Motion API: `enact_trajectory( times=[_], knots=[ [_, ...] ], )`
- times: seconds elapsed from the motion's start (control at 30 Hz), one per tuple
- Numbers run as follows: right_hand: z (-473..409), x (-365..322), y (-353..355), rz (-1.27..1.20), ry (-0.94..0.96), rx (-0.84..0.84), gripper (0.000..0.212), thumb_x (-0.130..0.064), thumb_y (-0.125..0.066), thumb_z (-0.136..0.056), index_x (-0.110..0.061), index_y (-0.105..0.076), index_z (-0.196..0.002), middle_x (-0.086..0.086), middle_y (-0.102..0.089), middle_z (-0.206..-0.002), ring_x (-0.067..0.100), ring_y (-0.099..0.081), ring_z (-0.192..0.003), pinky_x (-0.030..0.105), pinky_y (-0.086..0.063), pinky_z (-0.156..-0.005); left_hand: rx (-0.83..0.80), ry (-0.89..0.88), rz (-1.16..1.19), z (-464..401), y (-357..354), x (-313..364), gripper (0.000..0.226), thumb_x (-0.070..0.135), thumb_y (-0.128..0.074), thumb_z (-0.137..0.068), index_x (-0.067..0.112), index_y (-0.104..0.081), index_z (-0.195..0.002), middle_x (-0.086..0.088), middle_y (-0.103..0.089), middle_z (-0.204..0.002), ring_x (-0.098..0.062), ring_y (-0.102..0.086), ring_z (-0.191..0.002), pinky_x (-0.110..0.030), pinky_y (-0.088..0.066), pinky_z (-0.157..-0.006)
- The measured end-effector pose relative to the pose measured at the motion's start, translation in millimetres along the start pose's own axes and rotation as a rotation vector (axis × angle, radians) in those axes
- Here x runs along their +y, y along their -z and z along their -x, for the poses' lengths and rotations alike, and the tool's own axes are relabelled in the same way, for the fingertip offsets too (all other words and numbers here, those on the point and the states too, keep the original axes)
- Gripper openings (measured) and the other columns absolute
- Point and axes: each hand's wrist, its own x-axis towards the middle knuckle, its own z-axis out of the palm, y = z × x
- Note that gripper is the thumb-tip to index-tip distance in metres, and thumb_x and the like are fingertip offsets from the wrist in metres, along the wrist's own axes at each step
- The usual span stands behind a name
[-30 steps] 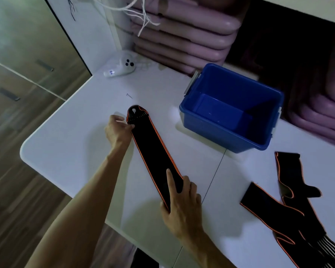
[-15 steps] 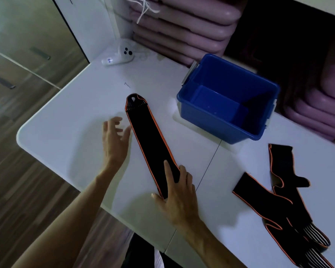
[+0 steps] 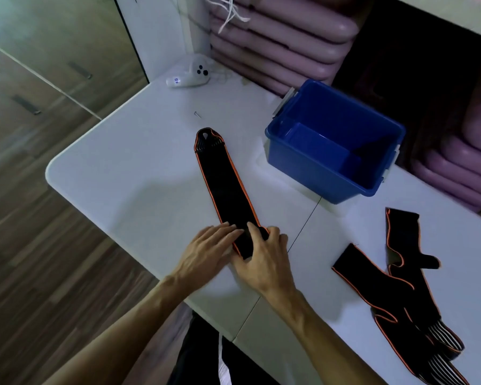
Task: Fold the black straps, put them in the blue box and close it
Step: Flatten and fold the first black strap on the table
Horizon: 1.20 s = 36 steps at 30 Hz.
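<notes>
Black fabric, orange-piped: strap [image 3: 228, 187] laid flat and straight on white bench [image 3: 117, 190], just left of blue box [image 3: 336, 143], tapered end pointing away. Soft, limp and light by the look of it; likely to fold without resistance but spring open unless pressed. Best taken at the near end, by both edges. Left hand [image 3: 206, 254] and right hand [image 3: 264, 259] side by side on that near end, fingers [image 3: 254, 230] curled onto the cloth, pressing or pinching; lifted or not, cannot tell. Box open-topped, nothing visible inside; no lid seen. More black straps [image 3: 395, 276] heaped right of box, nearer the bench edge, unfolded.
</notes>
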Motion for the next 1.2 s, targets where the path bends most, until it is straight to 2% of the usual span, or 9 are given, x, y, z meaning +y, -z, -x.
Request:
enact_trajectory(
  times=[0.17, 0.3, 0.47, 0.57, 0.67, 0.77, 0.87, 1.0, 1.2],
  knots=[
    [0, 1, 8, -0.149, -0.005, 0.028, 0.073, -0.061, -0.06, -0.083, -0.024, -0.042, -0.143, 0.009, -0.048, -0.126, 0.025, -0.042, -0.112, 0.041, -0.05, -0.094, 0.02, 0.113, 0.017, -10, 2, -1, 0.04, 0.034, -0.043, -0.095, 0.016, -0.061, -0.126, 0.0, -0.067, -0.122, -0.022, -0.063, -0.113, -0.03, -0.04, -0.097],
    [-1, 7, 14, -0.256, -0.024, 0.032, 0.061, -0.056, -0.059, -0.086, -0.026, -0.048, -0.138, 0.004, -0.056, -0.128, 0.021, -0.051, -0.118, 0.042, -0.048, -0.099, -0.016, 0.138, 0.037, -13, 8, -1, 0.038, 0.034, -0.043, -0.092, 0.018, -0.061, -0.122, -0.002, -0.068, -0.119, -0.023, -0.064, -0.109, -0.035, -0.048, -0.094],
    [-7, 19, 18, -0.265, 0.028, -0.02, 0.04, -0.037, -0.067, -0.089, -0.022, -0.06, -0.125, 0.005, -0.064, -0.111, 0.022, -0.06, -0.106, 0.035, -0.052, -0.093, -0.004, 0.1, 0.025, -12, 10, 2, 0.034, 0.033, -0.044, -0.091, 0.018, -0.063, -0.116, -0.001, -0.069, -0.116, -0.021, -0.067, -0.102, -0.033, -0.052, -0.086],
    [-8, 25, 20, -0.438, -0.029, -0.035, 0.028, -0.028, -0.07, -0.088, -0.023, -0.065, -0.115, 0.0, -0.067, -0.106, 0.014, -0.062, -0.099, 0.028, -0.053, -0.088, -0.025, 0.109, 0.053, -11, 9, -1, 0.037, 0.033, -0.043, -0.092, 0.017, -0.067, -0.114, 0.0, -0.068, -0.12, -0.021, -0.065, -0.109, -0.036, -0.053, -0.089],
    [-12, 28, 26, -0.662, -0.106, -0.085, 0.02, -0.02, -0.068, -0.09, -0.026, -0.066, -0.108, 0.002, -0.07, -0.093, 0.018, -0.066, -0.085, 0.024, -0.054, -0.075, -0.045, 0.098, 0.076, -12, 10, -4, 0.036, 0.033, -0.048, -0.091, 0.015, -0.064, -0.118, -0.002, -0.066, -0.122, -0.023, -0.064, -0.11, -0.038, -0.054, -0.087],
    [-17, 29, 29, -0.774, -0.106, -0.092, 0.021, -0.018, -0.065, -0.092, -0.029, -0.067, -0.11, 0.006, -0.064, -0.084, 0.02, -0.061, -0.079, 0.02, -0.053, -0.072, -0.061, 0.1, 0.114, -9, 12, -6, 0.042, 0.031, -0.06, -0.089, 0.014, -0.058, -0.127, -0.004, -0.064, -0.126, -0.024, -0.062, -0.111, -0.035, -0.051, -0.091],
    [-19, 29, 29, -0.8, -0.099, -0.087, 0.022, -0.018, -0.061, -0.094, -0.031, -0.067, -0.112, 0.003, -0.053, -0.077, 0.013, -0.053, -0.073, 0.018, -0.05, -0.068, -0.07, 0.093, 0.181, -9, 14, -9, 0.043, 0.034, -0.057, -0.091, 0.014, -0.056, -0.129, -0.004, -0.063, -0.127, -0.025, -0.063, -0.111, -0.036, -0.052, -0.091],
    [-22, 27, 30, -0.828, -0.108, -0.103, 0.029, -0.014, -0.059, -0.095, -0.028, -0.063, -0.12, -0.003, -0.067, -0.1, 0.01, -0.066, -0.097, 0.022, -0.055, -0.086, -0.077, 0.085, 0.162, -10, 11, -11, 0.04, 0.034, -0.055, -0.093, 0.015, -0.056, -0.128, -0.002, -0.063, -0.127, -0.023, -0.063, -0.111, -0.037, -0.051, -0.091],
    [-8, 44, 18, -0.57, 0.059, -0.16, 0.041, -0.003, -0.054, -0.091, -0.022, -0.065, -0.126, -0.006, -0.061, -0.123, 0.005, -0.056, -0.118, 0.028, -0.046, -0.104, -0.017, 0.046, -0.04, -3, 1, -2, 0.035, 0.028, -0.055, -0.089, 0.02, -0.061, -0.122, 0.001, -0.06, -0.132, -0.016, -0.062, -0.112, -0.032, -0.05, -0.091]
  ],
)
